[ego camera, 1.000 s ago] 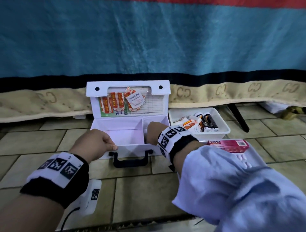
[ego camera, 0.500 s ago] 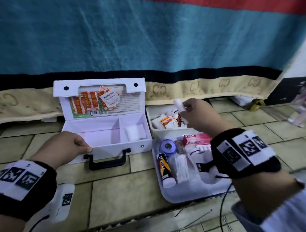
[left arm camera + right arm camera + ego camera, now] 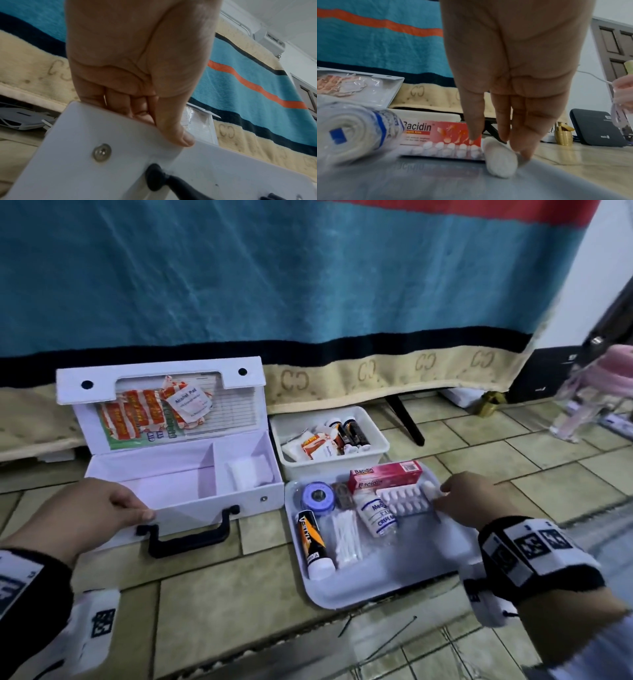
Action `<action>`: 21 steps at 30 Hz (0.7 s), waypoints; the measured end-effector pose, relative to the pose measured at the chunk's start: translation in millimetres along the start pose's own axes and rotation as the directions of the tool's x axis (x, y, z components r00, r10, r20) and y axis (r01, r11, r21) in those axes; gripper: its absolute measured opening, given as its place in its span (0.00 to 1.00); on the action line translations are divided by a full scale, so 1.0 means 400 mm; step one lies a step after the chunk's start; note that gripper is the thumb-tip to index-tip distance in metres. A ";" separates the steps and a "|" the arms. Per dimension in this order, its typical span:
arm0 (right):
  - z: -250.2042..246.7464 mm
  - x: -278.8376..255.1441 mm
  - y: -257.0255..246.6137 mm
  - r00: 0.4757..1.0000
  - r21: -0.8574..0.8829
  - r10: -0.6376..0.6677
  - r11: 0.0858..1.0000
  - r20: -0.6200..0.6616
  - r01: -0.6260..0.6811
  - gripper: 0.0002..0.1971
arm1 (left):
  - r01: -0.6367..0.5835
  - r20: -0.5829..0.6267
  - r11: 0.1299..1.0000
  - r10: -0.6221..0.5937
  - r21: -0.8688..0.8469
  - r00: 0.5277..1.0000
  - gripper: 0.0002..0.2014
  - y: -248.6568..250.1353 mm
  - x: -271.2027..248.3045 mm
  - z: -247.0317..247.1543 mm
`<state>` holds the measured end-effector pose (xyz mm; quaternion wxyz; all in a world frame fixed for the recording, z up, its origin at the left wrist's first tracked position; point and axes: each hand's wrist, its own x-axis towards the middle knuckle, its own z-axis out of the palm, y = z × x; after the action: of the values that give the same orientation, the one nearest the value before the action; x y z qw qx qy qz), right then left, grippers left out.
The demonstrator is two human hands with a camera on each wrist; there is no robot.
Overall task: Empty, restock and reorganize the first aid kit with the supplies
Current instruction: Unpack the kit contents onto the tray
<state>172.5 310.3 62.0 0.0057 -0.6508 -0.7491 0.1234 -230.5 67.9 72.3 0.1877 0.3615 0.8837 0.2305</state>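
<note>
One gauze roll (image 3: 500,161) lengthwise toward camera (blurred)

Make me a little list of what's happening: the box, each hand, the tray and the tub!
kit box: open, lid up, white pad in its right compartment
lid pocket: orange packets and an alcohol pad
left hand: grips the box's front wall
right hand: fingers straight, reaching down at a small white roll on the tray
tray holds: Bacidin box, pill strip, blue tape, cotton swabs
tub: bottles and packets
</note>
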 end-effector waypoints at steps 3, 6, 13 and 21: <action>-0.018 -0.004 -0.039 0.997 0.003 0.026 1.000 -0.068 -0.025 0.13 | -0.011 0.008 0.999 0.010 0.039 1.000 0.09 0.012 -0.012 -0.001; -0.049 -0.025 -0.145 0.958 0.094 -0.119 0.985 -0.259 0.148 0.13 | 0.009 0.001 0.999 -0.009 0.032 1.000 0.09 0.019 -0.016 -0.004; -0.035 -0.103 -0.529 0.770 0.180 -0.637 0.755 -0.023 0.630 0.14 | 0.058 0.014 0.998 -0.059 0.026 0.998 0.10 0.030 -0.024 -0.008; 0.112 -0.071 -0.694 0.684 -0.284 -0.642 0.623 0.347 0.729 0.15 | 0.080 0.006 0.997 -0.080 0.023 0.997 0.06 0.027 -0.025 -0.010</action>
<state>-101.0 240.8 76.1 -0.1604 -0.2831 -0.9453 0.0246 -219.8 66.6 83.0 0.1956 0.3288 0.8993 0.2117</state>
